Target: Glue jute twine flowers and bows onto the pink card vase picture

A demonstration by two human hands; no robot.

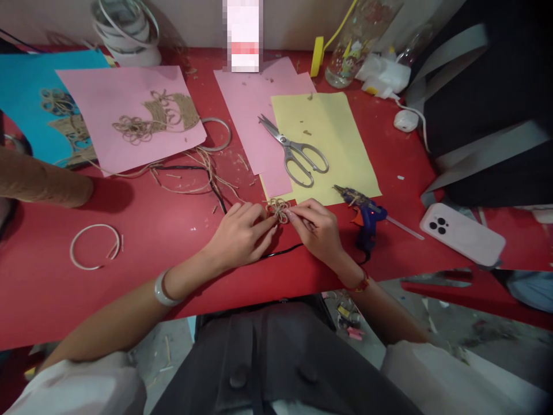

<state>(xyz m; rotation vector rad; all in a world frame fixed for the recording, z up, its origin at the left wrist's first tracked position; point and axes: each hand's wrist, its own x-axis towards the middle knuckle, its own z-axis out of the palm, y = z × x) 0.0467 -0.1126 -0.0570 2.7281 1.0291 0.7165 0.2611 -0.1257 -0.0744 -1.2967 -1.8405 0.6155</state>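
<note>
A small flower shape made of jute twine lies on the red table near its front edge. My left hand pinches it from the left with fingertips pressed together. From the right, my right hand pinches the same twine flower. A blue glue gun lies just right of my right hand, its black cord running under my hands. Steel scissors rest on a yellow paper sheet behind the flower.
Pink paper with twine shapes and blue paper lie at the back left, loose twine strands beside them. A ring lies at the left, a white phone at the right, a dark bag behind. Another person's arm rests at the left edge.
</note>
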